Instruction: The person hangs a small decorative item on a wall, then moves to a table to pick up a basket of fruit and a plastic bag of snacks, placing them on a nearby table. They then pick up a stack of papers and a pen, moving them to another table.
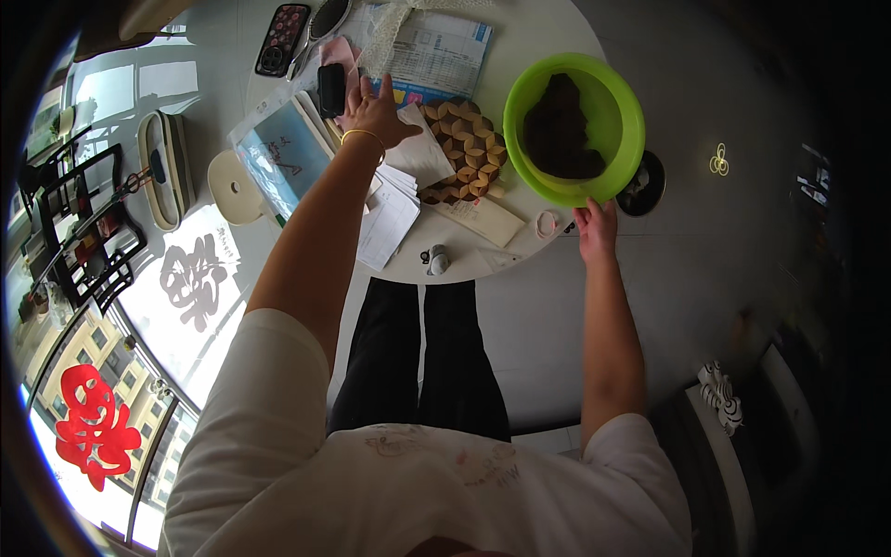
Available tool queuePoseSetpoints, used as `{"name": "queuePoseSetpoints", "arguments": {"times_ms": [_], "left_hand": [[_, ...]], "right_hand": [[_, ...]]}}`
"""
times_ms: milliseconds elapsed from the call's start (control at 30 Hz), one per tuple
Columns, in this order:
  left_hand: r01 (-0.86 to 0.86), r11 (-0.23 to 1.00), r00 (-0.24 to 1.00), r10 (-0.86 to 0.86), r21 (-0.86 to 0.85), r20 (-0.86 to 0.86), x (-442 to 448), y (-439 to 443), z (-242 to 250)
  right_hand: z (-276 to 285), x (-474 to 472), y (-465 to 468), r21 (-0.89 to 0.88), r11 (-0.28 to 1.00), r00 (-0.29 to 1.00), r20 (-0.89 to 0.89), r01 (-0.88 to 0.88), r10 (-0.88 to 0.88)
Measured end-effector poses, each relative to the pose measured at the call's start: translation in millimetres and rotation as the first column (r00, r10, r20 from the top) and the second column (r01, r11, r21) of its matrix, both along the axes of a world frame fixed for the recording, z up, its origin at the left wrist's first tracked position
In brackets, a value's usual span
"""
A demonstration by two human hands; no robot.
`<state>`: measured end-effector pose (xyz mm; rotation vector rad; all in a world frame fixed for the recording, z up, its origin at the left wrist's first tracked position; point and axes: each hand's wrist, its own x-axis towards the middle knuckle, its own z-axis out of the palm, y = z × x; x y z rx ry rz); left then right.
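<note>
A bright green plastic basin [516, 150] with a dark, crumpled cloth-like item [560, 132] inside stands at the right side of the round white table [334, 268]. My right hand [596, 226] has its fingers at the basin's near rim; whether they grip it is not clear. With fingers spread, my left hand [376, 115] reaches over papers beside a small black case [332, 90]. Under and around that hand lie white sheets [390, 219], a pink item [337, 52] and a blue plastic folder [278, 154]. A patterned wooden mat [465, 150] lies between the hand and the basin.
A patterned phone [282, 40], a hairbrush [328, 17] and a printed sheet [442, 52] lie farther back. Nearer are an envelope [485, 221], a hair tie [546, 224] and a small grey figure [437, 260]. A beige stool [226, 188] stands left of the table.
</note>
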<state>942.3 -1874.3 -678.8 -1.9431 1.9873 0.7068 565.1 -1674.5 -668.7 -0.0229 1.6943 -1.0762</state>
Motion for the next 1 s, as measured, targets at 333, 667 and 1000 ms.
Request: {"name": "queuePoseSetpoints", "arguments": {"times_ms": [333,667,1000], "left_hand": [[-0.183,0.942,0.758,0.318,0.283,-0.570,56.7,-10.6,-26.9],[-0.119,0.898,0.462,0.427,0.423,-0.777,80.8,14.3,10.4],[-0.174,0.962,0.189,0.241,0.209,-0.952,114.4,23.8,157.1]], "right_hand": [[-49.6,165.8,-13.0,0.078,0.946,0.929,-0.179,-0.315,0.324],[-39.3,184.1,-14.3,-0.129,0.905,0.868,-0.364,-0.406,0.338],[89.7,168.9,13.8,0.124,0.578,0.300,-0.756,-0.807,0.581]]}}
